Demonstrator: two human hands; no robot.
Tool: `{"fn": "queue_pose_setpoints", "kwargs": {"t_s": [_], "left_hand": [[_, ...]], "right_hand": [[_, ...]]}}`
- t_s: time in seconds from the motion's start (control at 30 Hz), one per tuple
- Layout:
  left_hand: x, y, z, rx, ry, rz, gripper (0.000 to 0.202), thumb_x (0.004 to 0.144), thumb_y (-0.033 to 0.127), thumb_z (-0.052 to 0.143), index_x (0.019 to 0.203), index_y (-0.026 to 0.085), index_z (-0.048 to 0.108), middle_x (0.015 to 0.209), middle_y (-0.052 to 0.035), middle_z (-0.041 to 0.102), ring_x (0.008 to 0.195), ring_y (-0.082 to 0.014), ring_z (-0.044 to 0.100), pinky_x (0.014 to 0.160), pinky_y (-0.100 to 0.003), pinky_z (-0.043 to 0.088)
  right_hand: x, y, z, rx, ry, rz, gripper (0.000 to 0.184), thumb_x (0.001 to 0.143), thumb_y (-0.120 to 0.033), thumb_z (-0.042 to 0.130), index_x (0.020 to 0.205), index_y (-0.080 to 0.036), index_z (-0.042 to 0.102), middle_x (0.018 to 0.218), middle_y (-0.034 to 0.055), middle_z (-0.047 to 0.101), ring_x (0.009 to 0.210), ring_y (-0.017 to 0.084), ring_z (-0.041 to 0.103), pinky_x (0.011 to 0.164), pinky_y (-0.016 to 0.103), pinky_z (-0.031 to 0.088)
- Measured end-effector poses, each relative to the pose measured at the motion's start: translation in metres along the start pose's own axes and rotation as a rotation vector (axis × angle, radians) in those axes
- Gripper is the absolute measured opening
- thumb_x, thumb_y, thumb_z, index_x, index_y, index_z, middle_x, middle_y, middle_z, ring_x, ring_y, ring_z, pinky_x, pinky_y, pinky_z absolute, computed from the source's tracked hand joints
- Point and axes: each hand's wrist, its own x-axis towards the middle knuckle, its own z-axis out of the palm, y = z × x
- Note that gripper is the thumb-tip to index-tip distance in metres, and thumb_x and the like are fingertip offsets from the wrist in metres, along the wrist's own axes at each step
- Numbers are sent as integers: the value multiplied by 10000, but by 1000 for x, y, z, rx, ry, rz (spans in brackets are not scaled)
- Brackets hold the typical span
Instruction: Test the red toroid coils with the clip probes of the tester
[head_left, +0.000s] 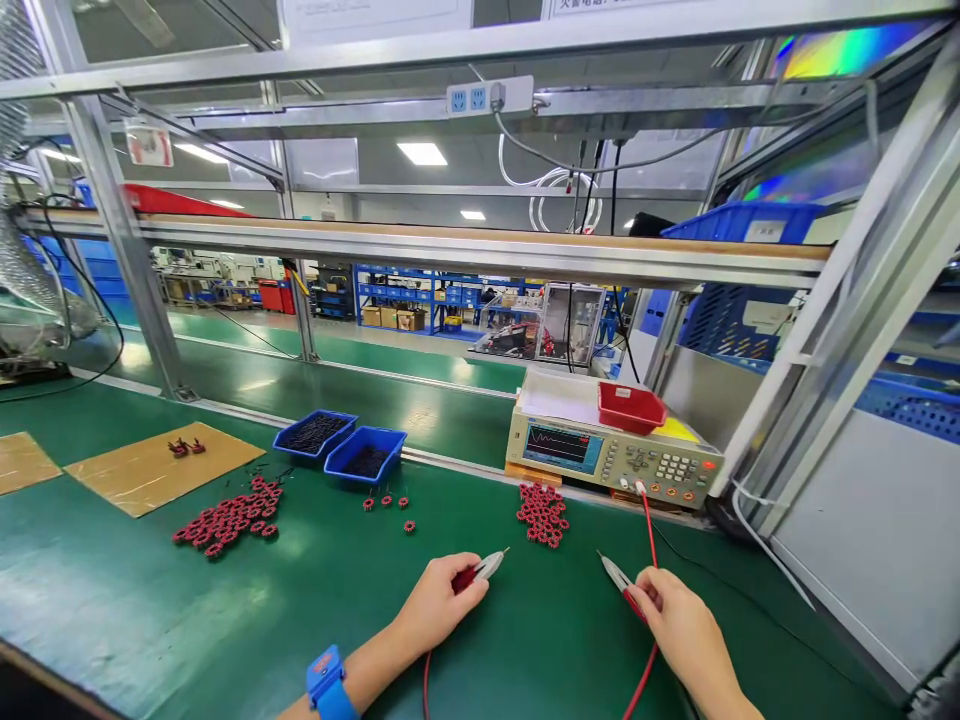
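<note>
My left hand (435, 607), with a blue wrist strap (330, 685), is closed around a red test probe (480, 571) whose metal tip points right and up. My right hand (675, 625) grips a second red probe (619, 578), its tip aimed left and up. Both tips hover low over the green mat (337, 600), a short gap apart. Red leads run from the probes toward a beige measuring instrument (611, 452) with a lit screen. A small heap of red ring-shaped coils (541, 514) lies just beyond the probe tips.
A larger pile of red coils (229, 517) lies at left, a few loose ones (386, 505) in the middle. Two blue trays (341, 444) hold dark parts. Cardboard sheets (161, 466) lie far left. A red tray (630, 406) sits on the instrument. Metal frame posts rise at right.
</note>
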Motion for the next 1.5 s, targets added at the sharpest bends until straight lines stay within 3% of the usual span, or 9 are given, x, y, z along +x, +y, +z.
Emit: {"fn": "queue_pose_setpoints", "kwargs": {"t_s": [0.17,0.33,0.53,0.67,0.83,1.0,1.2,1.4,1.5], "left_hand": [[1,-4,-1,-81,-17,-25,347,826,419,460,854,89,565,698,-16,398,640,-83,324,596,-216,270],[2,-9,-1,-238,-40,-81,434,821,460,470,954,55,552,704,-27,400,613,-74,364,562,-205,316],[3,-7,-4,-303,-55,-191,470,800,440,489,1067,55,526,735,-36,444,576,-75,424,502,-199,367],[2,-5,-4,-251,-80,-192,476,795,449,495,1065,60,538,728,-36,457,581,-75,425,517,-197,364],[3,-5,-5,-112,-110,-147,480,807,498,469,1033,85,561,738,-35,470,618,-86,431,561,-204,347],[16,-1,-7,-11,-176,-124,429,803,483,467,951,102,599,710,-23,484,611,-89,396,572,-212,306],[24,3,-7,82,-141,-30,354,811,447,463,911,139,606,719,4,506,644,-87,404,598,-208,300],[11,7,-17,242,-141,-3,264,793,378,481,927,178,591,777,26,541,665,-75,438,611,-211,293],[7,14,-23,266,-204,-22,227,800,369,461,819,161,551,730,20,521,644,-82,415,599,-225,277]], "right_hand": [[-3,-9,-2,-24,44,23,554,777,-677,197,796,-191,462,871,10,476,739,134,440,629,264,339],[-6,-12,-2,-217,-3,-33,453,889,-441,314,1181,-136,480,1143,58,420,1017,163,400,818,291,355],[-11,-15,-8,-224,-79,-31,243,877,-292,408,1007,-128,533,976,72,449,901,172,423,751,306,350],[-10,-15,-6,-171,-89,-16,204,851,-298,419,957,-145,504,957,50,466,890,165,428,708,295,350],[-6,-18,1,-52,-99,-65,393,824,-303,472,1208,-216,475,1021,18,481,967,136,436,777,248,359],[8,-31,3,2,-123,-120,362,781,-242,491,1127,-234,598,924,24,511,871,131,467,753,246,352],[23,-45,6,70,-148,-106,358,744,-210,523,1086,-221,628,904,32,514,842,121,473,751,241,357],[11,-54,8,177,-298,-241,391,750,-213,519,1126,-281,600,988,-16,513,847,83,475,763,204,367],[3,-56,7,203,-350,-271,395,763,-233,508,1144,-304,587,1003,-17,506,880,91,468,771,214,366]]}}
